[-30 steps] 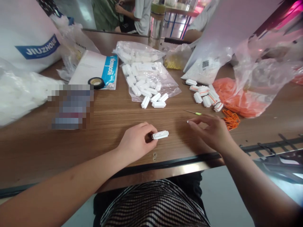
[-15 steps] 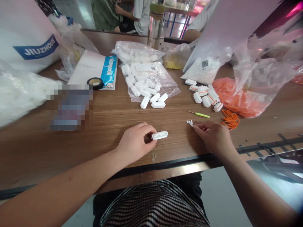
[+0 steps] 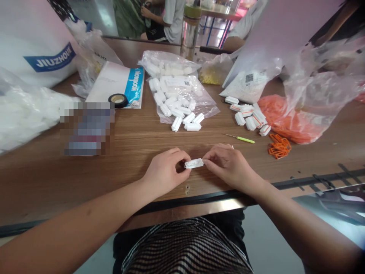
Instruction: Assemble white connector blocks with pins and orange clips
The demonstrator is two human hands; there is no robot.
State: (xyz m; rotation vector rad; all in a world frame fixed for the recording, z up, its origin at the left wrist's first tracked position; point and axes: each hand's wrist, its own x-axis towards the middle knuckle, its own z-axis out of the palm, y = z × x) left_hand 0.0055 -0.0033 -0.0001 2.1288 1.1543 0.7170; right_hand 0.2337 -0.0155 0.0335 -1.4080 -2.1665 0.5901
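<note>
A white plastic connector housing [image 3: 194, 163] with a row of small slots along its face is pinched at its left end by my left hand [image 3: 168, 167], thumb and fingers closed. My right hand [image 3: 228, 163] has its thumb and forefinger pressed together at the housing's right end. Whatever lies between those fingertips is too small or hidden to make out. Just behind the right knuckles, a bit of white [image 3: 232, 147] peeks out; the small white pieces there are mostly covered by the hand. A green-handled pick [image 3: 245, 140] lies beyond my right hand.
Loose white housings [image 3: 192, 127] spill from a clear bag [image 3: 209, 108] ahead. Right of it are housings with orange strips [image 3: 246, 111], orange clips [image 3: 279, 146] and a bag of orange parts [image 3: 302, 121]. On the left lie a notebook [image 3: 107, 82], black tape [image 3: 118, 100] and a blurred-out object [image 3: 89, 131].
My right hand has moved left from the small white pieces to the right end of the housing. My left hand still grips the housing in nearly the same place.
</note>
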